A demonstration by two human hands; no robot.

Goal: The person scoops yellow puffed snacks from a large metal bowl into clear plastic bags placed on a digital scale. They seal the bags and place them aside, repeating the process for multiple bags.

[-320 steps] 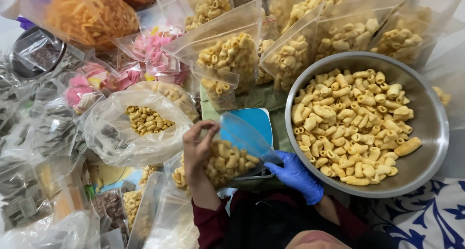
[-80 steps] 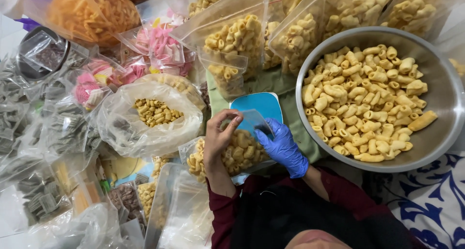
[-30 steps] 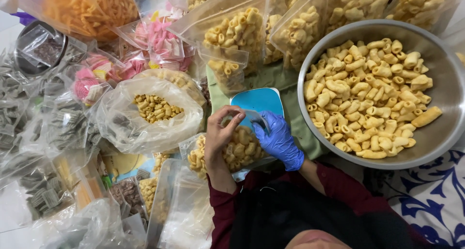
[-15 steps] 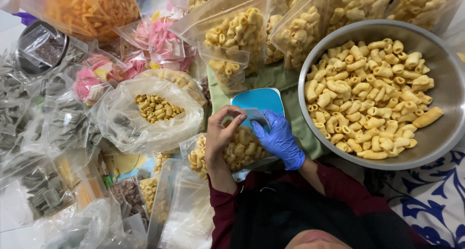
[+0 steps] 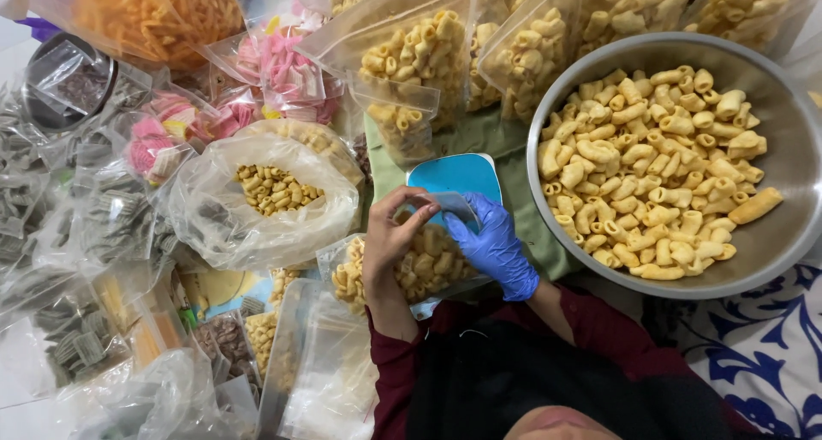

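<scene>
Nearest the person, at the near edge of the worktop, the bare left hand (image 5: 387,243) and the blue-gloved right hand (image 5: 494,245) meet over a small clear bag of pale tube snacks (image 5: 411,273). The fingers of both hands are pinched narrow on the bag's top edge, left fingertips (image 5: 425,213) just beside the gloved ones, the bag's filled part lying under the hands and against the wrists. Its mouth lies over a blue scale (image 5: 454,179) just beyond the hands, on a green cloth (image 5: 522,200). Left of the hands sits an open, crumpled plastic bag of small yellow pieces (image 5: 270,190), and flat empty bags (image 5: 321,380) lie at the near left. To the right, a large steel bowl (image 5: 771,243) holds a heap of the same pale tubes. Along the far edge stand filled clear bags of tube snacks (image 5: 419,59), pink snacks (image 5: 287,63) and orange sticks (image 5: 158,12) toward the far left corner.
</scene>
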